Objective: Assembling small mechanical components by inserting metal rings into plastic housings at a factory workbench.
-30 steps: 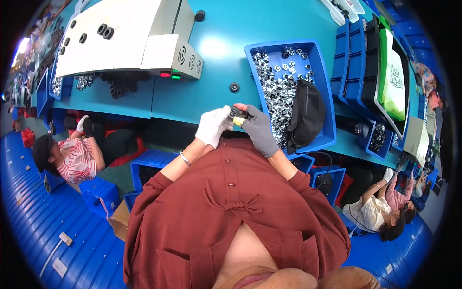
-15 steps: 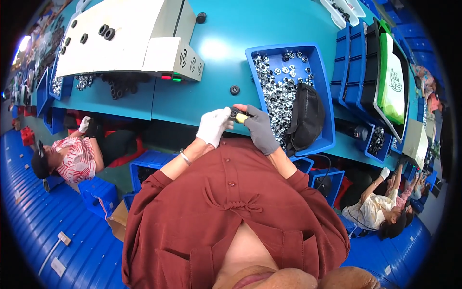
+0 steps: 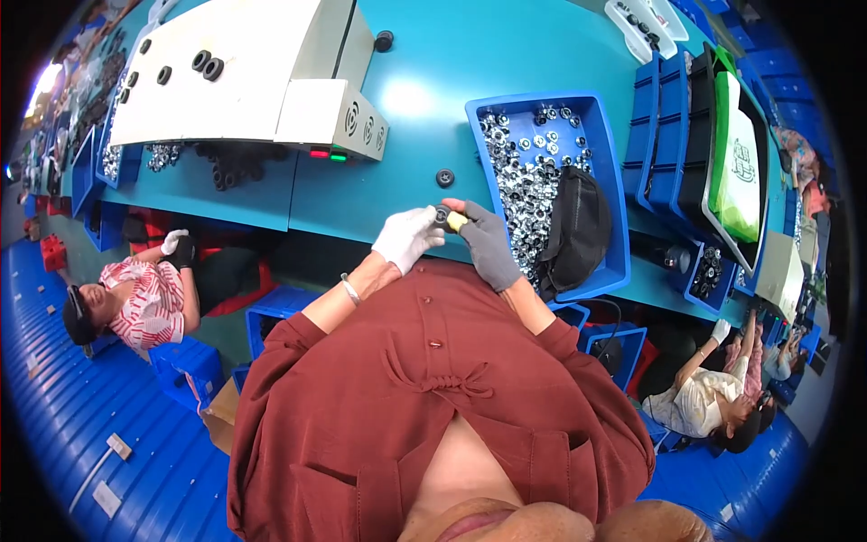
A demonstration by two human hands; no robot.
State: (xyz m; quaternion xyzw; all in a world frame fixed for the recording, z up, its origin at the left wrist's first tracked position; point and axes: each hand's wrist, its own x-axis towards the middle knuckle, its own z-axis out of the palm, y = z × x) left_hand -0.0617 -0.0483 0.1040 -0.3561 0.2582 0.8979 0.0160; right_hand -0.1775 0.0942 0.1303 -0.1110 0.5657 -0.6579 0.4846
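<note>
A small black wheel is held between my two hands, just off the table's near edge. My left hand, in a white glove, pinches its left side. My right hand wears a grey glove with bare fingertips and closes on the right side; something yellow covers its thumb. On the table beyond my hands lies another black wheel. To the right, a blue bin holds many shiny silver-and-black wheel hubs, with a black pouch lying on them.
A cream machine with red and green buttons stands at left; several black tyres lie on it. Stacked blue trays and a green-and-white bag are at right. Co-workers sit on the left and right.
The wheel's round face now shows more plainly between my fingers. My hands stay in nearly the same place, and the whole view has shifted slightly.
</note>
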